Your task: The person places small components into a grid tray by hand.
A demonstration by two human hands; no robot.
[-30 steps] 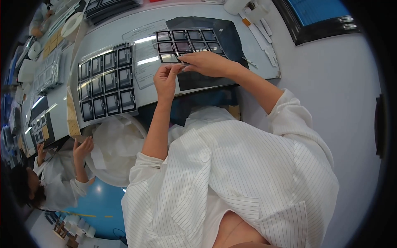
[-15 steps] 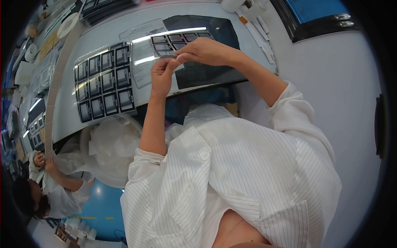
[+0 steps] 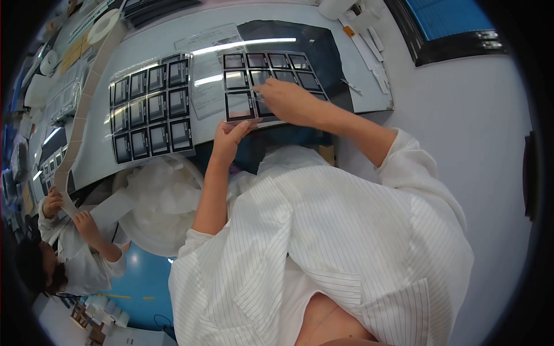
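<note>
A clear tray or sheet [image 3: 238,90] with rows of black-framed rectangular pieces lies on the dark mat [image 3: 340,86], its near edge at the table edge. My left hand [image 3: 229,140] pinches its near left corner between thumb and fingers. Over the middle of it is my right hand [image 3: 291,102], fingers drawn together above a framed piece; what they hold, if anything, is too small to make out. The hand covers several pieces. A second panel of similar framed pieces [image 3: 157,106] lies to the left, touched by neither hand.
Between the panels lies a clear sheet [image 3: 208,101]. White strips and a cutter [image 3: 348,31] lie at the back right. Below the table is a bin of white waste [image 3: 158,202]. At far left a co-worker [image 3: 86,248] handles a white strip. A black-framed blue panel [image 3: 447,23] is upper right.
The tray has come down toward me and now lies flatter, showing more framed pieces. My left hand has moved to its near corner, and my right hand has moved down over its middle.
</note>
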